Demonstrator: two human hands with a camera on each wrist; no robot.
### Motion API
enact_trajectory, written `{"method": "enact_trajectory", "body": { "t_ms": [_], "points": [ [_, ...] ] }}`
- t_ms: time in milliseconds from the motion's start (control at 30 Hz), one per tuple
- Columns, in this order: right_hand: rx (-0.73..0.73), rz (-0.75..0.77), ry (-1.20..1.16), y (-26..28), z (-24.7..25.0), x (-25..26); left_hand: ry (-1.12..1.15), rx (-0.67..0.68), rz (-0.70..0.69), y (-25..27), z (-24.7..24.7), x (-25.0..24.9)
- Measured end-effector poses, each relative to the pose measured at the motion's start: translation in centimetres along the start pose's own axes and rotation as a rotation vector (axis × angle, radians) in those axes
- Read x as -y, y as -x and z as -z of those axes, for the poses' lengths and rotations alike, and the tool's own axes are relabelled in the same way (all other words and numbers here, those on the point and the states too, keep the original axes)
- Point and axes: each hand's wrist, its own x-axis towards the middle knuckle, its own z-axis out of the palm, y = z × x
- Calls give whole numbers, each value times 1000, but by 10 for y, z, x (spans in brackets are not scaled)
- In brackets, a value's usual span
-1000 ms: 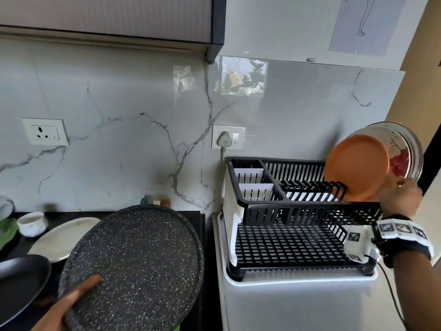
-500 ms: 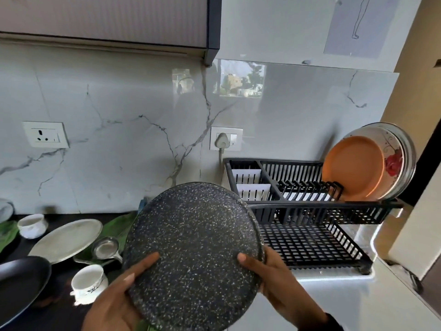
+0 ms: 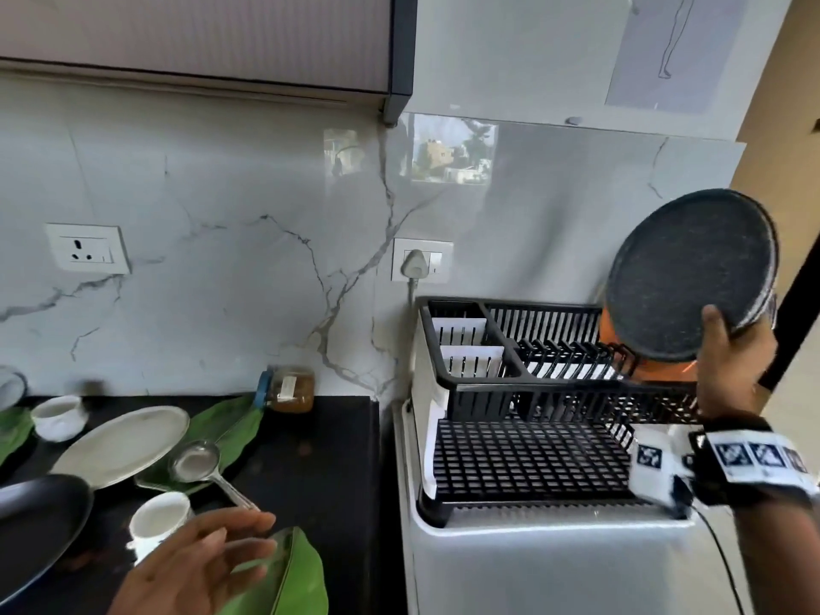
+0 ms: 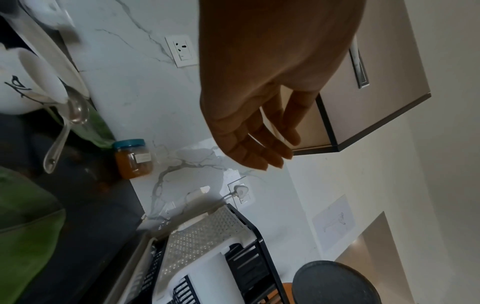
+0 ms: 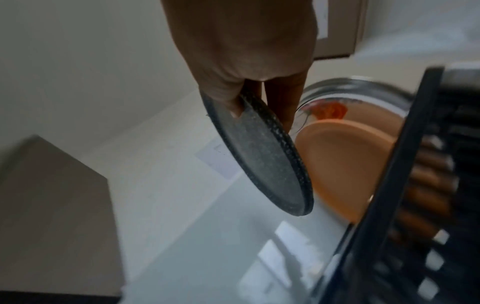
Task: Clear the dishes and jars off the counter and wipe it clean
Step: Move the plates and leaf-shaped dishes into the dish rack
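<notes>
My right hand grips the rim of a dark speckled round plate, thumb on its face, and holds it tilted over the right end of the black dish rack. In the right wrist view the speckled plate is just in front of an orange plate that stands in the rack. My left hand hovers open and empty above the black counter, near a white cup and a steel ladle. A jar with a blue lid lies by the wall.
On the counter lie a white plate, a small white bowl, a dark pan at the left edge and green leaves. The rack stands on a white appliance. A plug sits in the wall socket.
The speckled plate went from both hands in front of me to the right hand alone, up at the rack's right end. The left hand let go and dropped over the counter.
</notes>
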Motion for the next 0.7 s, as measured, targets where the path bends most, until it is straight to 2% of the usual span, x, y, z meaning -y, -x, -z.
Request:
{"method": "enact_trajectory", "body": {
  "t_ms": [100, 267, 500, 700],
  "points": [
    [59, -8, 277, -25, 1, -24, -24, 25, 5, 1, 0, -4],
    [153, -17, 401, -39, -5, -59, -63, 43, 21, 3, 7, -10],
    [164, -72, 348, -33, -10, -73, -56, -24, 2, 14, 17, -14],
    [17, -139, 277, -37, -11, -76, -64, -53, 13, 23, 17, -21]
  ]
}}
